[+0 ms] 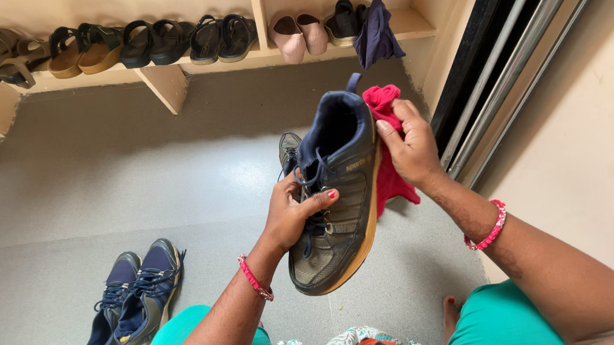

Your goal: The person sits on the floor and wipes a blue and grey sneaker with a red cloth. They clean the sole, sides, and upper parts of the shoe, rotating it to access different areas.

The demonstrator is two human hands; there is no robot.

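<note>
Floor (107, 194): grey and smooth, with a blue pair of shoes (132, 300) lying at lower left, well apart from the hands.
Shelf (170, 63): a low wooden ledge bearing a row of sandals (147, 43) and flats (301, 34) (a dark cloth hung from its right end).
Shoe (337, 192): a grey and navy trainer held in the air above the floor, heel away from the person, with a second shoe partly hidden behind it; it was judged light, stiff in the sole, soft at the upper, and best gripped across the laced midfoot.
Left hand (292, 213): closed round the midfoot, thumb over the laces.
Right hand (410, 147): closed on a red rag (388, 177), pressed to the shoe's heel side.
Rag: limp, light, easily bunched.
</note>
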